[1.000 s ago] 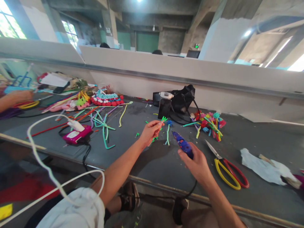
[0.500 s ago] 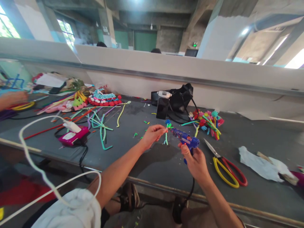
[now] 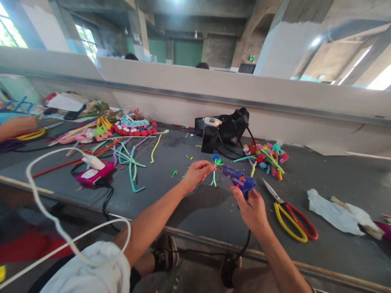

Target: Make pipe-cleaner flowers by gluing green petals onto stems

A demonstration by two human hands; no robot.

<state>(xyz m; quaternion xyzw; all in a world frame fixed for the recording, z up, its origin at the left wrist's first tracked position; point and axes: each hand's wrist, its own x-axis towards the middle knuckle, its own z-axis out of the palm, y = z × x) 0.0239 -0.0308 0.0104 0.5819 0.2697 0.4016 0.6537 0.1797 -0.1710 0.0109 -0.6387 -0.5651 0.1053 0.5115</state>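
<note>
My left hand [image 3: 200, 173] is closed in a pinch above the table; the small thing between its fingertips is too small to name. Just by those fingertips is a pipe-cleaner flower with a blue top and green leaves [image 3: 217, 159], its pale green stem hanging below; I cannot tell whether the fingers touch it. My right hand [image 3: 252, 207] is wrapped round the handle of a blue glue gun [image 3: 238, 177], whose small red light is lit. The gun's nozzle points left, close to the left fingertips. Its black cord runs down over the table's front edge.
Scissors with red and yellow handles [image 3: 291, 219] lie right of my right hand. Pipe-cleaner flowers [image 3: 269, 156], a phone [image 3: 209, 139] and a black bag [image 3: 235, 126] stand behind. Left are loose pipe cleaners [image 3: 131, 162], a magenta power strip [image 3: 94, 175] and another person's hand [image 3: 18, 127].
</note>
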